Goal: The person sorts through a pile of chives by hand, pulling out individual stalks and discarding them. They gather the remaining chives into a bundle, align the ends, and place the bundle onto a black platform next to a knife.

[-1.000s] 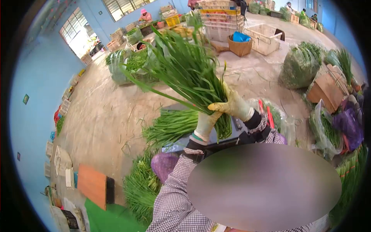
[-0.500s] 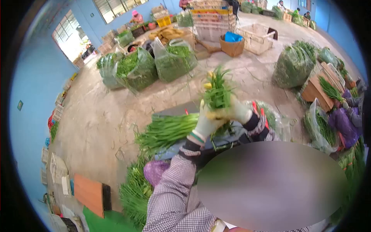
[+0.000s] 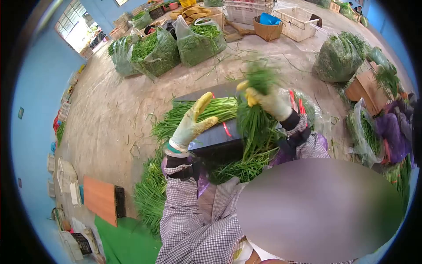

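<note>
My right hand, in a white glove with yellow fingertips, grips a bunch of chives around its middle. The bunch's long leaves hang down over the front of a low dark table, and its top end is blurred. My left hand, gloved alike, is raised with thumb and fingers apart and nothing in it. Just behind it, more chives lie across the table. A red strip hangs over the table's edge, and further red strips are beside my right wrist.
Loose chives are heaped at my left, and more lie below the table. Filled plastic bags stand ahead, another bag to the right. A co-worker in purple sits at far right. White crates stand beyond.
My left hand has come away from the bunch and moved left, its fingers now spread. My right hand still holds the chives, whose leaves now hang lower. The view has tilted down.
</note>
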The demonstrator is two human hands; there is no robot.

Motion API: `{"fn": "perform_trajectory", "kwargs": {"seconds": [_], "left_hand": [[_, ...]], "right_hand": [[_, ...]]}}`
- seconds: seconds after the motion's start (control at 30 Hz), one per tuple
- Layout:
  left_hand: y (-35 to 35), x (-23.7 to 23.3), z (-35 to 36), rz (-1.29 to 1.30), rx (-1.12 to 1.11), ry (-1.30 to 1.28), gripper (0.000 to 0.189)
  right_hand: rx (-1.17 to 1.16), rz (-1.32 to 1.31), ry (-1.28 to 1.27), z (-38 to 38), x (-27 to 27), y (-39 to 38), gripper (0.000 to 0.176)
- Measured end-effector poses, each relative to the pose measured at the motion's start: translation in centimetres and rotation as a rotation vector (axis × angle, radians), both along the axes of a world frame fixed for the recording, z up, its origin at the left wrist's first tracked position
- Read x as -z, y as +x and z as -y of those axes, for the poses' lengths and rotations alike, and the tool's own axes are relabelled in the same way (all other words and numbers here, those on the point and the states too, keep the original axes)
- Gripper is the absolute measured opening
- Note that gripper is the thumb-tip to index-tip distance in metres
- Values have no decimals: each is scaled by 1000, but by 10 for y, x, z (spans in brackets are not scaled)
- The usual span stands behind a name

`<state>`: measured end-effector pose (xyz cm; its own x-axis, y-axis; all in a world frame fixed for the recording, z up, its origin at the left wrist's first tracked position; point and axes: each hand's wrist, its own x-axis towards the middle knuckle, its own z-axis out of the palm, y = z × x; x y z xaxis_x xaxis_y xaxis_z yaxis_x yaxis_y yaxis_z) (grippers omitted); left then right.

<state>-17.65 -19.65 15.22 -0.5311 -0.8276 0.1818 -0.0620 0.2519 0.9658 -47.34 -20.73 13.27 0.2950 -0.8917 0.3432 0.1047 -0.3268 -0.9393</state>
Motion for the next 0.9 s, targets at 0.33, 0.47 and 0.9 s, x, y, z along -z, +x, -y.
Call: {"fn": "perform_trajectory", "kwargs": {"seconds": [0.33, 0.47, 0.9], "left_hand": [[-77, 34, -18, -112, 125, -106, 100], [-106, 92, -3, -940, 214, 649, 54], [18, 46, -32, -1009, -163, 299, 16]], "right_hand": [[48, -178, -470, -41, -59, 50, 34], [-10, -553, -362, -48, -82, 54, 64], [-420, -508, 458, -54, 79, 48, 64]]}}
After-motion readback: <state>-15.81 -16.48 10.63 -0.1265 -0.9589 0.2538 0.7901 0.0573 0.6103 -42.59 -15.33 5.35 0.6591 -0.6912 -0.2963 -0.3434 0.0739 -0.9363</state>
